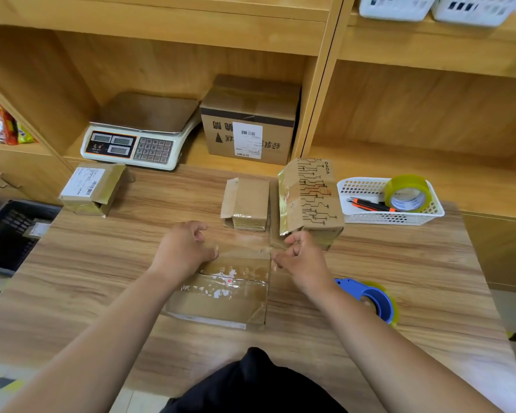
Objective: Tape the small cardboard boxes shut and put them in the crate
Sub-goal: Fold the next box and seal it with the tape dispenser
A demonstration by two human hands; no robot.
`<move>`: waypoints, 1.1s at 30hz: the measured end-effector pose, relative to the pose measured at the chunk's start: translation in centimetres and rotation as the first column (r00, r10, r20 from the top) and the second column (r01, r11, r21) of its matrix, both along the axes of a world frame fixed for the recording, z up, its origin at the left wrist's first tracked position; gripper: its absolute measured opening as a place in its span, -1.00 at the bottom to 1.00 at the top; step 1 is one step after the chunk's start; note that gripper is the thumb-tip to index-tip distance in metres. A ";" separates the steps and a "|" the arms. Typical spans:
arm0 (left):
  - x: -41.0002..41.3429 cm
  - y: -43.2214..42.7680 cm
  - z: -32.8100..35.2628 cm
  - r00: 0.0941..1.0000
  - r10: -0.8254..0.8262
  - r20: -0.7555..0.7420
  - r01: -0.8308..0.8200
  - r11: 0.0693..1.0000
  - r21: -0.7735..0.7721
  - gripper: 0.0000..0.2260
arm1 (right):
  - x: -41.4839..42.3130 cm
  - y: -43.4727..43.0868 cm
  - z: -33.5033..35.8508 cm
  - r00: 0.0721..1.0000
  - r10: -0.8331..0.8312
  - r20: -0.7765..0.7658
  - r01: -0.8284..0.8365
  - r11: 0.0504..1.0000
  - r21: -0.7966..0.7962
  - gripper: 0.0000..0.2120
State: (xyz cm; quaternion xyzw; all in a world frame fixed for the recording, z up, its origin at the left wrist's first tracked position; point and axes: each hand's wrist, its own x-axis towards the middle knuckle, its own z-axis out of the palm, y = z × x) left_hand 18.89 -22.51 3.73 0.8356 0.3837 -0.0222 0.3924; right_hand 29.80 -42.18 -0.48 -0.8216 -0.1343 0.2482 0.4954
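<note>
Currently we judge the task to be at an early to middle stage. The flat box [221,296] lies on the tabletop [102,278] directly in front of the person, and it is being sealed along its far edge.

1. Fingers. The left hand [185,248] and the right hand [303,260] are both clenched. Each appears to pinch one end of a clear strip of tape [242,244] stretched between them over the far edge of the flat box.
2. Work that looks done. Glossy tape already crosses the top of the flat box along its centre seam. The tape dispenser [373,299] rests on the tabletop just right of the right forearm.
3. Work left. The strip needs to be pressed down. Three more boxes wait further back: a small box [248,201] with one flap standing loose, a printed box [313,195] touching it, and a labelled box [87,189] well apart on the left. The black crate [6,234] sits beside the tabletop's left end; we cannot tell what it holds.

Appearance: the flat box is low, wide and brown. White scraps of a torn label show beneath its tape, and the tape is wrinkled at the near right corner.
</note>
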 end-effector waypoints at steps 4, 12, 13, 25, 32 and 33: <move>0.3 0.2 0.0 1.000 -0.005 -0.004 0.005 1.000 -0.011 -0.42 | 0.0 -0.3 -0.1 1.000 -0.004 -0.012 0.004 1.000 0.016 -0.71; 0.5 0.1 -0.3 0.999 -0.009 -0.031 0.009 1.000 0.002 -0.46 | 0.0 -0.5 -0.3 0.999 -0.022 -0.030 0.023 1.000 0.009 -0.71; 0.5 0.1 -0.3 1.000 -0.006 -0.025 0.006 1.000 0.001 -0.47 | 0.0 -0.5 -0.3 0.999 -0.024 -0.028 0.024 1.000 0.010 -0.71; 0.4 0.0 -0.2 1.000 0.005 -0.021 -0.004 1.000 0.009 -0.51 | -0.1 -0.4 0.1 1.000 -0.009 -0.018 0.009 1.000 -0.007 -0.72; 0.3 -0.1 -0.2 1.000 -0.009 -0.017 0.010 1.000 0.027 -0.52 | -0.3 -0.5 0.2 1.000 -0.017 -0.013 0.016 1.000 -0.012 -0.72; 0.3 -0.2 -0.2 1.000 -0.010 -0.017 0.010 0.999 0.032 -0.52 | -0.4 -0.5 0.2 1.000 -0.018 -0.014 0.018 1.000 -0.013 -0.72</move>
